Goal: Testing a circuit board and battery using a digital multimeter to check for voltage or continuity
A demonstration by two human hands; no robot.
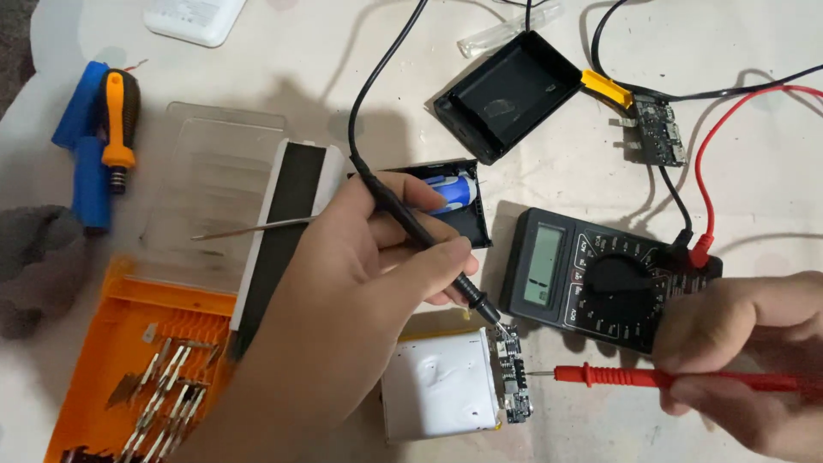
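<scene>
Left hand (343, 291): grip pinched on the black probe (429, 244), held pen-style; its tip sits on the top end of the small circuit board (512, 373).
Right hand (746, 360): grip closed around the red probe (626, 375); its needle tip sits just beside the board's middle. Can't tell if it is actually touching a pad.
Board/cell: board is fixed to the right edge of the white flat battery pack (441, 386), which lies on the bench (360, 69) at bottom centre, between the two hands.
Meter: black multimeter (600, 279) just above the right hand, both leads plugged in. Screen looks blank or too dim to read.
Done so far (judgement): housing is apart. The black case shell (506, 94) lies open and empty at the top, and a second black case part (459, 201) with a blue cylinder cell inside sits behind the left hand. Pack is exposed, probes are in position.
Left (judgement): no reading visible, so the measurement itself is not confirmed. Nothing is reassembled.
Around: orange bit tray (129, 343) open at left, orange-handled screwdriver (118, 129) upper left, loose board with a yellow connector (656, 124) upper right.
</scene>
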